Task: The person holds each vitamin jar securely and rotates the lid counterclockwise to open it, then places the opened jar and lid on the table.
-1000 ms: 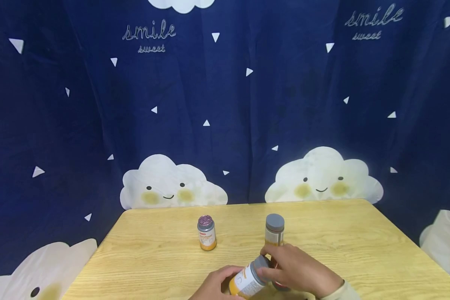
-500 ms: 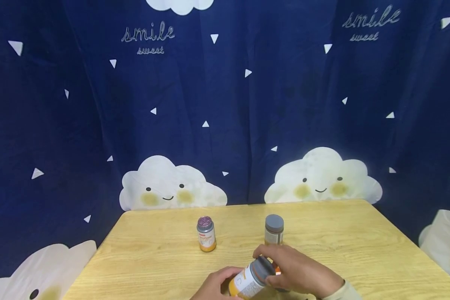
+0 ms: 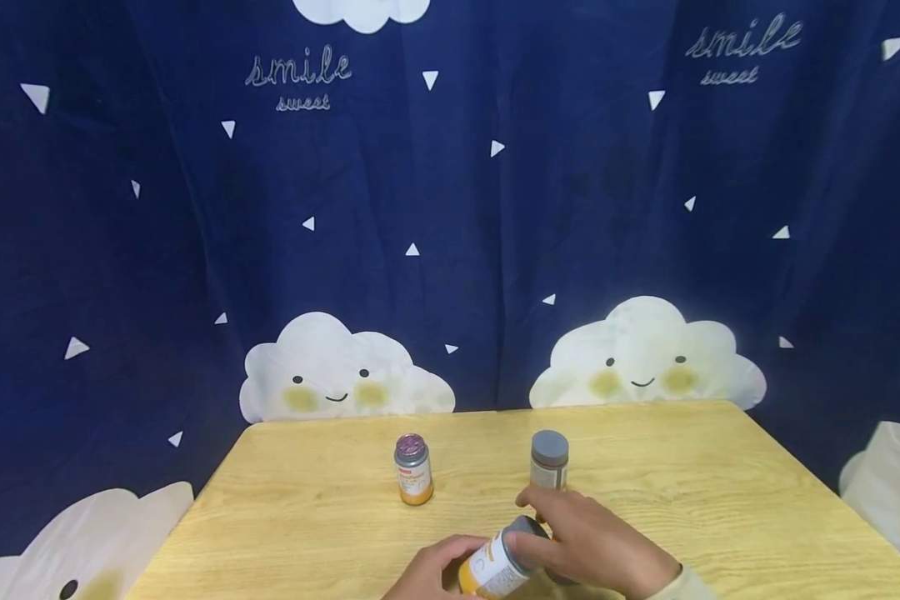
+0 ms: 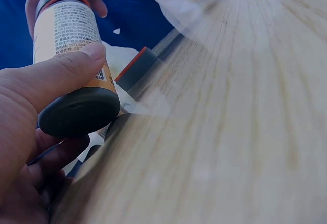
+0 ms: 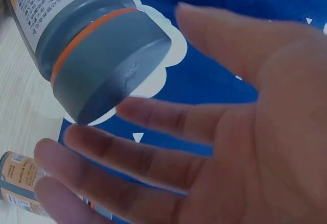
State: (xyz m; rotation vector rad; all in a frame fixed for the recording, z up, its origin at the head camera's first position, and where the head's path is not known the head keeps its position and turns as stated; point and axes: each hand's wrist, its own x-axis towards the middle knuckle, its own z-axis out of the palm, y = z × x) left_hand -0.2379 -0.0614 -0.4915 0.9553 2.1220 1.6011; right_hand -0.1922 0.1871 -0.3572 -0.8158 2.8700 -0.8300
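My left hand (image 3: 435, 571) grips a pill bottle (image 3: 491, 567) with a white and orange label. The bottle tilts, its cap end towards my right hand (image 3: 596, 542). In the left wrist view, the thumb lies across the label above the dark base. The bottle's grey cap (image 5: 110, 66) shows an orange ring under it. Around that cap, my right hand's thumb and fingers are spread apart, fingertips close to its edge. Behind the right hand stands another bottle with a grey cap (image 3: 550, 450), its lower part mostly hidden.
A third bottle (image 3: 414, 475), with a similar label and a purplish, crinkled top, stands upright on the wooden table (image 3: 307, 508), farther back on the left. A dark blue curtain (image 3: 465, 208) with clouds hangs behind the table's far edge.
My right hand has shifted slightly about the cap, its fingers opening and closing on it. The left hand and its bottle stay nearly in place.
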